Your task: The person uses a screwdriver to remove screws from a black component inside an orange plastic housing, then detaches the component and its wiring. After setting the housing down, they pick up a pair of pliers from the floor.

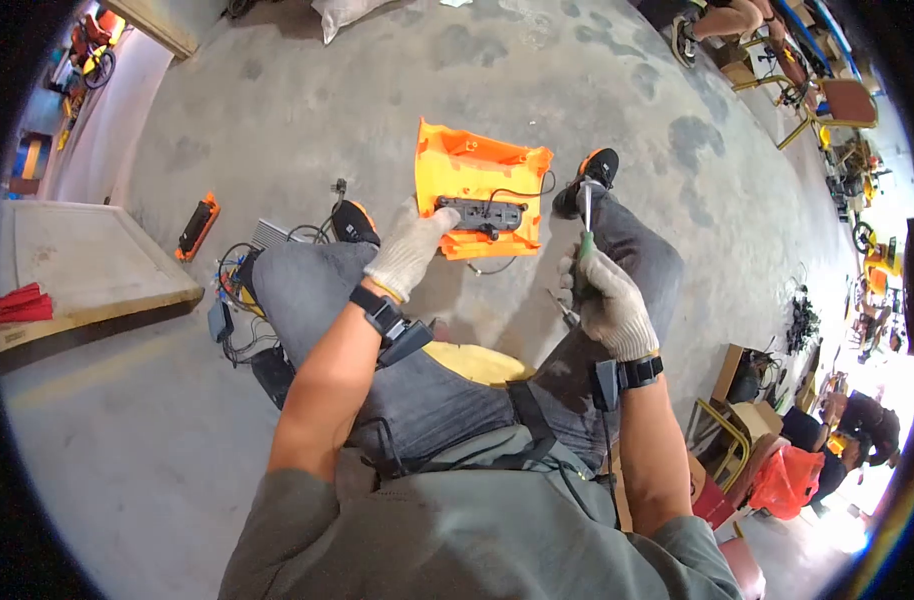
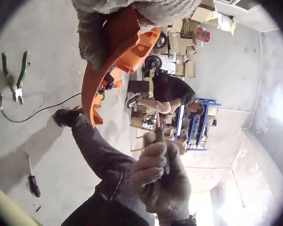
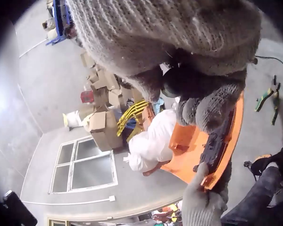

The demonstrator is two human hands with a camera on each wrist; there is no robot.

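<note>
In the head view my gloved left hand (image 1: 412, 252) grips an orange plastic shell (image 1: 457, 160) by its near left corner, thumb on the black strip-shaped part (image 1: 477, 215) fixed inside it. A thin black cable (image 1: 522, 190) loops over the shell. My gloved right hand (image 1: 617, 305), to the right and apart from the shell, holds a screwdriver (image 1: 586, 243) by its green handle, with the shaft pointing up and away. From the right wrist, the left thumb (image 3: 203, 170) shows pressed at the end of the black part. The right palm is hidden by the glove's back.
Pliers with green handles (image 2: 15, 77) and a second screwdriver (image 2: 33, 183) lie on the floor. Another orange and black piece (image 1: 198, 228) lies left of my legs, near a pale board (image 1: 97, 255) and tangled cables (image 1: 239, 290). Another person (image 2: 172, 94) sits beyond.
</note>
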